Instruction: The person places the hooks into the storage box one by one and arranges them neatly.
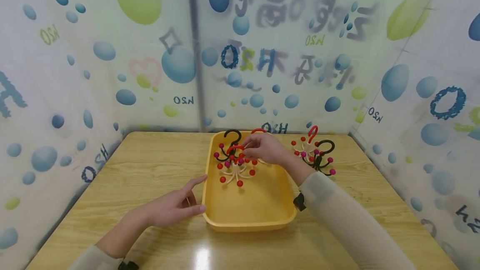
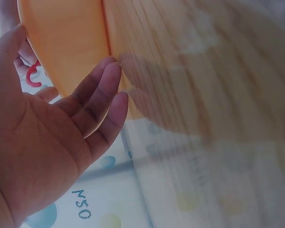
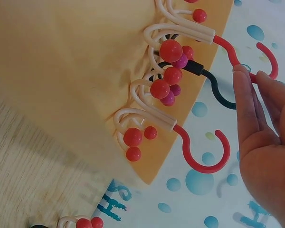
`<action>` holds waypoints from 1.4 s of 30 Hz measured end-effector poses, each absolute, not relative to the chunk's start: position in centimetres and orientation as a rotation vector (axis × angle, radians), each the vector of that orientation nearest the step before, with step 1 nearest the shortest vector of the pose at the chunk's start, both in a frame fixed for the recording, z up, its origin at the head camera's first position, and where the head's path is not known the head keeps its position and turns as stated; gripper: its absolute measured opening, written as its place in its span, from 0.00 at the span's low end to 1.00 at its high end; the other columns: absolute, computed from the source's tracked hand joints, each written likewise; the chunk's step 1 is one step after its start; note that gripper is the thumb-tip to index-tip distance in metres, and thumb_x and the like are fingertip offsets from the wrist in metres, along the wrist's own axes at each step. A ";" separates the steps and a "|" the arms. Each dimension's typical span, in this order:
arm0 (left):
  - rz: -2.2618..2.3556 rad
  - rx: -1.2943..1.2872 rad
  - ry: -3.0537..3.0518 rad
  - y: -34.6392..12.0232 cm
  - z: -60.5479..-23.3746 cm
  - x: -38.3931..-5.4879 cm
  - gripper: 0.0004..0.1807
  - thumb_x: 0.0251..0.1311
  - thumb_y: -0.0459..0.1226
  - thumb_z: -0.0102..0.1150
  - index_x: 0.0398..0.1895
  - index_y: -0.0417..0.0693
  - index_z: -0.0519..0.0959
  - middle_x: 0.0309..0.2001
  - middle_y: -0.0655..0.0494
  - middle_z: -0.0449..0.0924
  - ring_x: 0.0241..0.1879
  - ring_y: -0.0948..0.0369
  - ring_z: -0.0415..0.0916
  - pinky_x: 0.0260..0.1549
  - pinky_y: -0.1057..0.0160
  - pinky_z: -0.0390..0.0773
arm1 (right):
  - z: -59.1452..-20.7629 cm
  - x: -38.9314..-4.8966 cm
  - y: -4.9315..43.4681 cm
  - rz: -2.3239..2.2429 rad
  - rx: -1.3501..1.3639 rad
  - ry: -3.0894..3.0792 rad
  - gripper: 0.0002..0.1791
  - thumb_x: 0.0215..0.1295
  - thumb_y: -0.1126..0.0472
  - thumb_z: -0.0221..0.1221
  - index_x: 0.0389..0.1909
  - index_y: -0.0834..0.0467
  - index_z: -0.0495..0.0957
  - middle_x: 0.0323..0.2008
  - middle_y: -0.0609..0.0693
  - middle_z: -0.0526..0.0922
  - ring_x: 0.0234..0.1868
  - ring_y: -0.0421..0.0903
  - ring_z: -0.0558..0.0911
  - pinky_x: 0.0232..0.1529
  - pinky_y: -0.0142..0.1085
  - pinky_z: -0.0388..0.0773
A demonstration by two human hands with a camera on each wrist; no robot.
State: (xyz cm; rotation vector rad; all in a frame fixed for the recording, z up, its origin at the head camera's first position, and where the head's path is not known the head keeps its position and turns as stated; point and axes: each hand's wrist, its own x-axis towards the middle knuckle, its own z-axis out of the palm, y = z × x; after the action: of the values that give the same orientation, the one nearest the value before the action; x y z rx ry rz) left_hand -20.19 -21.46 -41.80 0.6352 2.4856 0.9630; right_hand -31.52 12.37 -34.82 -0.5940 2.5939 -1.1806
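Observation:
A yellow tray (image 1: 255,207) holds several small claw-shaped hook racks with ball-tipped prongs. My right hand (image 1: 268,147) is over its far half, thumb and fingertips pinching the red hook of a white-pronged hook rack (image 1: 235,171) with red balls. Just behind that one stands a black hook rack (image 1: 239,137) with magenta balls. Farther back shows the red hook of another white-pronged rack (image 1: 258,130), mostly hidden by my right hand. On the left, my left hand (image 1: 170,207) touches the tray's side with extended fingers; its palm holds nothing in the left wrist view.
Right of the tray, a white-pronged rack with a red hook (image 1: 313,133) and a black rack (image 1: 328,144) with magenta balls sit close together on the wooden table (image 1: 161,157). A patterned curtain (image 1: 150,61) encloses the table's back and sides.

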 end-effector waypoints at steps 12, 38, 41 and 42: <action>0.951 0.657 2.504 -21.3 -41.9 -20.2 0.48 0.78 0.60 0.60 0.91 0.61 0.48 0.46 0.56 0.83 0.44 0.59 0.80 0.44 0.61 0.80 | -34.9 -30.5 14.6 -1.170 -0.615 2.623 0.16 0.79 0.57 0.67 0.62 0.55 0.84 0.49 0.53 0.90 0.48 0.54 0.92 0.54 0.47 0.90; 0.966 0.654 2.496 -21.4 -41.9 -20.2 0.48 0.79 0.59 0.61 0.91 0.62 0.47 0.46 0.55 0.82 0.45 0.58 0.80 0.44 0.62 0.80 | -35.5 -25.5 24.4 -1.300 -0.558 2.668 0.19 0.78 0.55 0.68 0.63 0.59 0.84 0.55 0.59 0.90 0.49 0.52 0.91 0.47 0.37 0.89; 0.964 0.652 2.498 -21.4 -42.0 -20.3 0.48 0.78 0.59 0.61 0.91 0.62 0.47 0.46 0.55 0.82 0.45 0.59 0.80 0.44 0.62 0.80 | -35.9 -25.1 25.7 -1.335 -0.539 2.661 0.19 0.79 0.55 0.67 0.63 0.60 0.84 0.56 0.61 0.89 0.47 0.47 0.90 0.46 0.35 0.88; 0.963 0.652 2.498 -21.4 -42.0 -20.3 0.48 0.78 0.59 0.61 0.91 0.63 0.47 0.46 0.55 0.82 0.45 0.59 0.80 0.44 0.62 0.80 | -36.1 -25.0 26.1 -1.352 -0.526 2.658 0.19 0.79 0.55 0.67 0.63 0.60 0.84 0.56 0.62 0.89 0.46 0.45 0.90 0.46 0.35 0.88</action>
State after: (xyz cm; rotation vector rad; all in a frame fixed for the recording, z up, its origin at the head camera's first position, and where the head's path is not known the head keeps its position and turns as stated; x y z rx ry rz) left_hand -20.26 -21.44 -41.97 0.6519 2.4975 0.9633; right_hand -24.97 26.15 -36.10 -0.5255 2.6579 -1.3523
